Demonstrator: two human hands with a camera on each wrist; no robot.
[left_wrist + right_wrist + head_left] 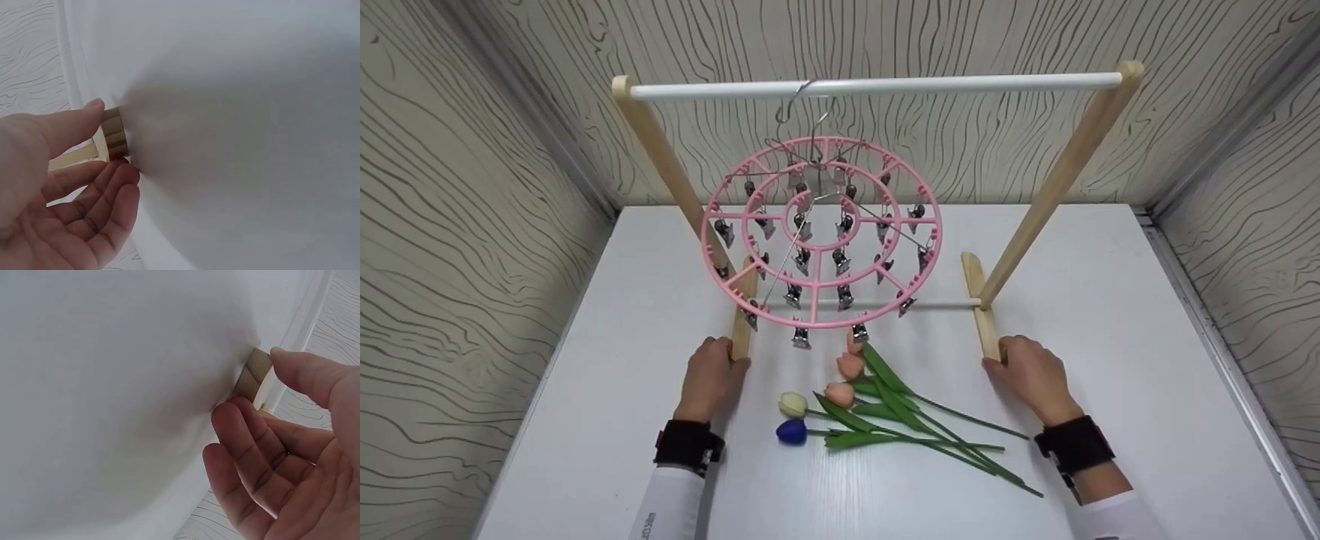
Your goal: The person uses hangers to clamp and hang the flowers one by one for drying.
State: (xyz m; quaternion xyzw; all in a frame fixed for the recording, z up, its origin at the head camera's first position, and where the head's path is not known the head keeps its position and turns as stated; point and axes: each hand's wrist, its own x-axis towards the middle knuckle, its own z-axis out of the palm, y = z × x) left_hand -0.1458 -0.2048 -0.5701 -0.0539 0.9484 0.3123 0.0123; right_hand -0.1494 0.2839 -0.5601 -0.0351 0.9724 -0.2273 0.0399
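A wooden garment rack with a white top bar [877,85] stands on the table. My left hand [709,379] grips the near end of its left wooden foot [741,330]; in the left wrist view the thumb and fingers pinch that foot's end [115,134]. On the other side my right hand [1033,379] holds the right wooden foot [986,330] by its near end, and the right wrist view shows the foot's end [253,375] between thumb and fingers. From the bar hangs a round pink clip hanger [817,283] with several metal clips, left of centre.
Between the hands lie several artificial tulips: peach [840,394], cream [793,405] and blue [791,432] blooms, with green stems pointing right. The white table [1147,360] is enclosed by wood-grain patterned walls [997,150] at the back and sides.
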